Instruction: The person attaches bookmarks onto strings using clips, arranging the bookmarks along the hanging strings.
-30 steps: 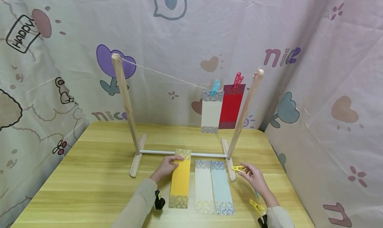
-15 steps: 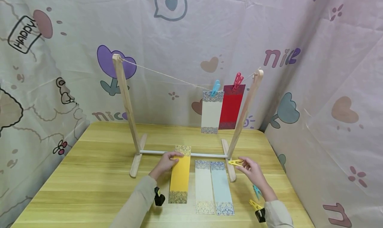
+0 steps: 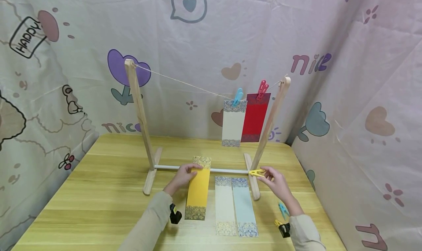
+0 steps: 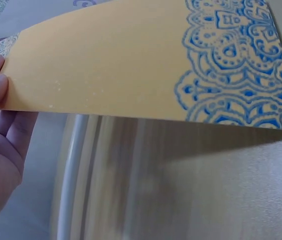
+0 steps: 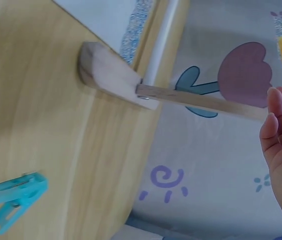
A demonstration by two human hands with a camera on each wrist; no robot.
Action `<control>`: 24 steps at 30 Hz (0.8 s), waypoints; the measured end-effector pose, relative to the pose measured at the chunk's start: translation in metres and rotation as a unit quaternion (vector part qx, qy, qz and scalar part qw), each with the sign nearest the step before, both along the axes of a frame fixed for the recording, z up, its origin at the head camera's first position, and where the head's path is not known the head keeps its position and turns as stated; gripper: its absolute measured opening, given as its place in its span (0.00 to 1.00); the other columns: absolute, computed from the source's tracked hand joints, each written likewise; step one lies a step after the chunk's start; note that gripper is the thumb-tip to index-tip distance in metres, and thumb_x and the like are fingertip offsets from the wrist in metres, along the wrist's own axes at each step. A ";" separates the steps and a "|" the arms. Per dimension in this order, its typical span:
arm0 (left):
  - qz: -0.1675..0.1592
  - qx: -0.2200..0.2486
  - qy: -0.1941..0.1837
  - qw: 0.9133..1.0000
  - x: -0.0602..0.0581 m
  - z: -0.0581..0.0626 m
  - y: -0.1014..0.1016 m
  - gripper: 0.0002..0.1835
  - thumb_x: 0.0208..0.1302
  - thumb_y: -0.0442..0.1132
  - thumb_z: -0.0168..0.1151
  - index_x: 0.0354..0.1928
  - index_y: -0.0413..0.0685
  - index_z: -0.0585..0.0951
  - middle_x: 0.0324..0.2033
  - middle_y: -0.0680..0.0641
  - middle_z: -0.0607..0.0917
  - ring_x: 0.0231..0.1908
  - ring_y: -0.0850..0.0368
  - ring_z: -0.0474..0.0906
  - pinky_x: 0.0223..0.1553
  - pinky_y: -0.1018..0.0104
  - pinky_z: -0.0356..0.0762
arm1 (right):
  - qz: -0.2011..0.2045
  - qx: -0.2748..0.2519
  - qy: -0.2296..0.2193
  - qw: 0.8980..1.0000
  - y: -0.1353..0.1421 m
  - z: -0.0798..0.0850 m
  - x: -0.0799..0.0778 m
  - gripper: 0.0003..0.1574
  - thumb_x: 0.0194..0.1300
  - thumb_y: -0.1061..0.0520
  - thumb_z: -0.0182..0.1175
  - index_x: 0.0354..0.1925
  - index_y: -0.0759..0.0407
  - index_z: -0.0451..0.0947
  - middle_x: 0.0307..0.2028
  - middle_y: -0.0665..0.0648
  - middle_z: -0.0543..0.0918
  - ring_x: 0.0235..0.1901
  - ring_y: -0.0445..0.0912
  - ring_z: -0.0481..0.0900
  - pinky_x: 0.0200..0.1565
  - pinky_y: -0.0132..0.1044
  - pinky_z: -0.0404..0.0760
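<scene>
My left hand (image 3: pixel 182 178) grips the yellow paper strip (image 3: pixel 198 192) by its left edge, near the far end; both ends bear patterned bands. In the left wrist view the strip (image 4: pixel 101 65) is lifted off the table, thumb in front and fingers behind. Beside the right post's foot, my right hand (image 3: pixel 277 185) pinches a yellow clothespin (image 3: pixel 255 173). Above hangs a cord (image 3: pixel 184 83) between two wooden posts. It carries a white strip (image 3: pixel 233 124) under a blue clothespin (image 3: pixel 237 96) and a red strip (image 3: pixel 255 117) under a red clothespin (image 3: pixel 262 89).
A cream strip (image 3: pixel 225 207) and a light blue strip (image 3: pixel 245 207) lie side by side on the table (image 3: pixel 99 199). At right are a blue clothespin (image 3: pixel 283 209) and a partly hidden yellow one. A white rod (image 3: pixel 227 170) joins the posts' feet.
My left hand has raised the yellow strip and shifted it slightly toward the rack. My right hand has moved forward and left with the yellow clothespin. The hanging strips have stayed put.
</scene>
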State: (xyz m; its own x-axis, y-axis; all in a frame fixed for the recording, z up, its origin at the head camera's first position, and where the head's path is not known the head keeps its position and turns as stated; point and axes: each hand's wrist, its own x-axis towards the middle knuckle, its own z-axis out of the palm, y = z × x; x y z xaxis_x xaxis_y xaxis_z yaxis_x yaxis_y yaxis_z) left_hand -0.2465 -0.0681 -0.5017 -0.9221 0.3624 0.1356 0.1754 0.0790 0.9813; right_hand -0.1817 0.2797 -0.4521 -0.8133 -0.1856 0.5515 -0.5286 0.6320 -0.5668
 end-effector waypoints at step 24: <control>-0.039 0.004 0.020 0.999 -0.008 0.017 -0.002 0.13 0.58 0.21 0.49 0.45 0.27 0.75 0.51 0.30 0.71 0.34 0.46 0.76 0.29 0.62 0.78 | 0.026 -0.005 0.084 0.996 -0.026 0.038 -0.022 0.22 0.41 0.73 0.67 0.40 0.71 0.76 0.25 0.55 0.76 0.22 0.41 0.70 0.22 0.28 0.72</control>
